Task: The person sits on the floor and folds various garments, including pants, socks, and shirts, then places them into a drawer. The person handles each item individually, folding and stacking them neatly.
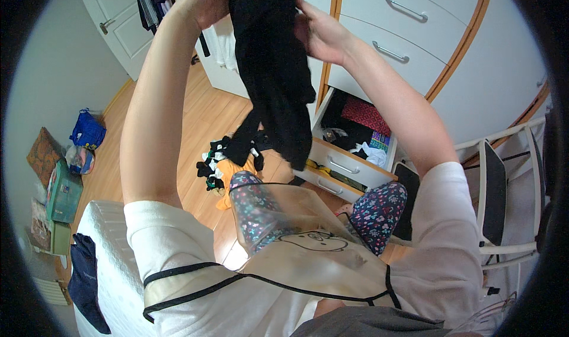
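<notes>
A black garment hangs down in front of me, its upper edge cut off by the top of the picture. My left hand and my right hand are raised at its two sides; which hand is which follows from the arms at left and right. Both hold the cloth, though the fingers are partly hidden. Below the garment lies a pile of black, white and green clothing on the floor, with an orange cloth beside it. An open drawer holds dark, red patterned and white cloth.
Under the open drawer, a lower drawer stands partly open with folded cloth inside. A white step ladder is at right. A bed or mattress bearing dark blue clothing is at left, near bins and a blue bag.
</notes>
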`<state>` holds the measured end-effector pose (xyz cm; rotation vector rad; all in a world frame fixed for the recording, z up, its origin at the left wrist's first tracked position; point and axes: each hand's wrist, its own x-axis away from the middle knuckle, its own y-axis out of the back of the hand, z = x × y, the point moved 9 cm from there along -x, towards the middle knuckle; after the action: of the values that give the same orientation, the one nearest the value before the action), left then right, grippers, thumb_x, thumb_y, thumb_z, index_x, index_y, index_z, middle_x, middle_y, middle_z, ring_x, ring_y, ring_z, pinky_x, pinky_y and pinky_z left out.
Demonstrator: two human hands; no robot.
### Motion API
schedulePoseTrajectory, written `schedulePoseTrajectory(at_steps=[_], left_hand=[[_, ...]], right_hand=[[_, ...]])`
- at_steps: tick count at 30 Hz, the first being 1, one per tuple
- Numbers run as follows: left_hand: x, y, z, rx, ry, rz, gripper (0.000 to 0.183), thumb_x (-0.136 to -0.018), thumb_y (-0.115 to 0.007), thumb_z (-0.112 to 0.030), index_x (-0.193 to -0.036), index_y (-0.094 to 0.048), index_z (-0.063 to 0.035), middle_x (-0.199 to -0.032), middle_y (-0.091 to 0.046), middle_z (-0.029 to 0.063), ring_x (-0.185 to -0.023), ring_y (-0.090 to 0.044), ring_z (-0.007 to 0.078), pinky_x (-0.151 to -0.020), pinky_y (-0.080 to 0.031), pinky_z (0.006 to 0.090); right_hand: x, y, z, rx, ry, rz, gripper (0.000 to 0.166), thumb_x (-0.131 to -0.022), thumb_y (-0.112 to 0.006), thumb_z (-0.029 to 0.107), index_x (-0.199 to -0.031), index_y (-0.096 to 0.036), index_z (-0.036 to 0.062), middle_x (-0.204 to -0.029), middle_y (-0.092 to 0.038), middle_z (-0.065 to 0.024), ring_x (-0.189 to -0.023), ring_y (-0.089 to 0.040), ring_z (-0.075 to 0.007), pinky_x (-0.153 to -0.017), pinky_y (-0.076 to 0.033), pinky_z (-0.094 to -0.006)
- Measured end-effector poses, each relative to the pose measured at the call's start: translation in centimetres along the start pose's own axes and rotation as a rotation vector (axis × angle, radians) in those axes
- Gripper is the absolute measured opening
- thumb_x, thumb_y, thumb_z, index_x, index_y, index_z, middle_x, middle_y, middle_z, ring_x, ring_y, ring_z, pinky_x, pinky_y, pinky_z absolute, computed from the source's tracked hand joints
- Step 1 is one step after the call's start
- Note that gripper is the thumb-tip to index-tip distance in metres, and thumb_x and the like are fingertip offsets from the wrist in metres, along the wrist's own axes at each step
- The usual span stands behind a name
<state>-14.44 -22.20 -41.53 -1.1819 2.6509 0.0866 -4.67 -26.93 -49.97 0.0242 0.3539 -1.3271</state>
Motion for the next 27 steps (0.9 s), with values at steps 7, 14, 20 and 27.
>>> schedulePoseTrajectory(at_steps=[7, 14, 20, 27], left_hand=[[4.3, 4.8, 1.0, -0.228, -0.264, -0.311, 0.043, -0.095, -0.045, -0.037, -0.124, -0.048, -0.0056, -0.111, -0.057, 0.0172, -0.109, -0.054, 0.0285, -0.094, -0.042, 0.0477], [10.8, -4.7, 6.3, -0.624, -0.062, 0.443, 0.022, -0.093, -0.054, -0.023, -0.1, -0.058, -0.0032, -0.072, -0.058, 0.0017, -0.058, -0.056, 0.0062, -0.048, -0.046, 0.0197], [5.0, 0.2, -0.4, -0.44, -0.701, -0.026, 0.068, -0.078, -0.072, -0.037, -0.127, -0.043, 0.001, -0.107, -0.056, 0.0155, -0.099, -0.057, 0.0211, -0.083, -0.049, 0.0329], [1.8, -4.3, 2.4, -0.086, -0.28, 0.309, 0.03, -0.086, -0.064, -0.025, -0.107, -0.059, -0.0043, -0.093, -0.064, 0.0038, -0.087, -0.06, 0.0105, -0.083, -0.047, 0.0253]], right_hand=[[-5.3, 6.5, 7.5, -0.249, 0.152, -0.079, 0.024, -0.087, -0.051, 0.021, -0.091, -0.062, -0.0008, -0.089, -0.065, -0.0121, -0.085, -0.062, -0.0233, -0.083, -0.05, -0.035], [-5.1, 5.5, 14.4, 0.189, 0.214, -0.085, 0.01, -0.077, -0.052, 0.008, -0.08, -0.06, 0.0024, -0.08, -0.063, -0.0075, -0.073, -0.06, -0.0169, -0.071, -0.05, -0.0289], [-2.1, -2.5, 15.3, 0.427, 0.113, 0.127, 0.029, -0.074, -0.048, 0.004, -0.101, -0.058, -0.0002, -0.092, -0.062, -0.0073, -0.082, -0.059, -0.0161, -0.076, -0.05, -0.0278], [-0.5, 0.1, 19.5, 0.445, 0.278, 0.032, 0.025, -0.076, -0.049, 0.005, -0.098, -0.059, 0.0009, -0.093, -0.063, -0.0075, -0.084, -0.06, -0.0166, -0.08, -0.049, -0.0292]])
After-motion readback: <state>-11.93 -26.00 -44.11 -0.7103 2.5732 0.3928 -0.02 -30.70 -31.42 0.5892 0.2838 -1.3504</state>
